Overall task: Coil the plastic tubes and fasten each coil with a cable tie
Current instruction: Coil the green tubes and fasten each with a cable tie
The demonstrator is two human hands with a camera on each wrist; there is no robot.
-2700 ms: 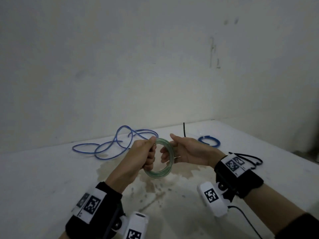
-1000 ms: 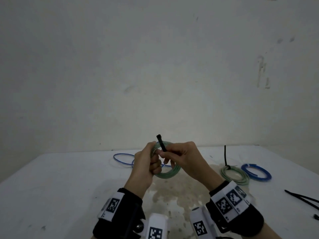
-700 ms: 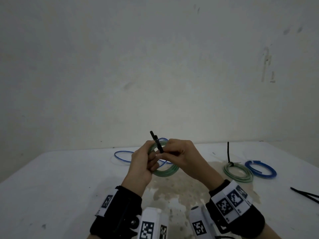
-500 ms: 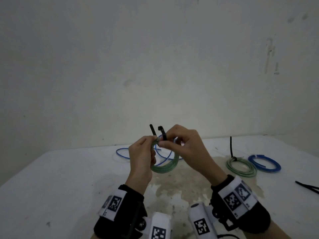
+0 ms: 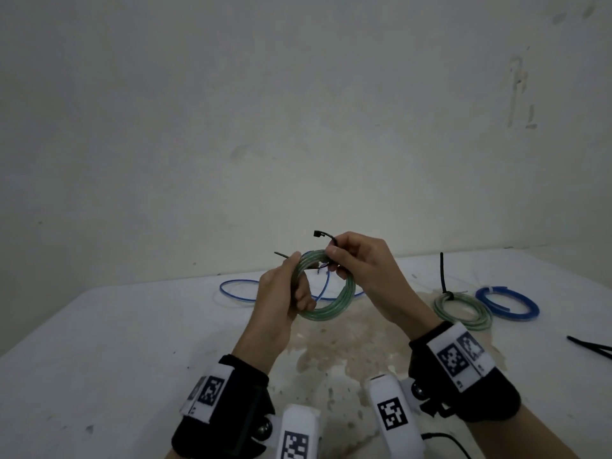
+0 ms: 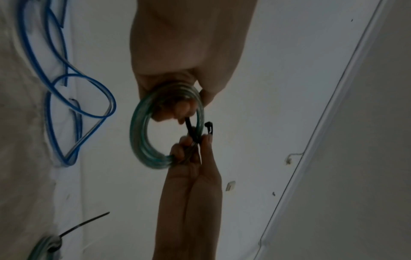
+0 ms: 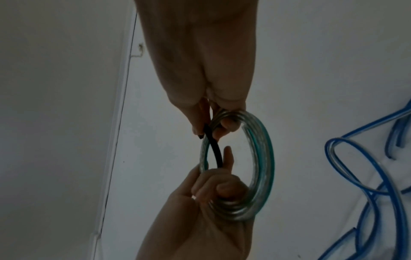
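Whereas half a second ago both ends of the tie point(image 5: 326, 238) stood upright side by side above the coil point(image 5: 326, 288), the head now curls over the right hand point(image 5: 361, 270) and the tail points left past the left hand point(image 5: 281, 299). Both hands keep a closed grip on coil and tie, above the stained middle of the worktop point(image 5: 99, 342). Judgement: the strap is wrapped round the turns but not yet threaded; the tail must next enter the head. Tied coils lie near the right edge; a loose blue tube point(image 5: 238, 289) lies behind.
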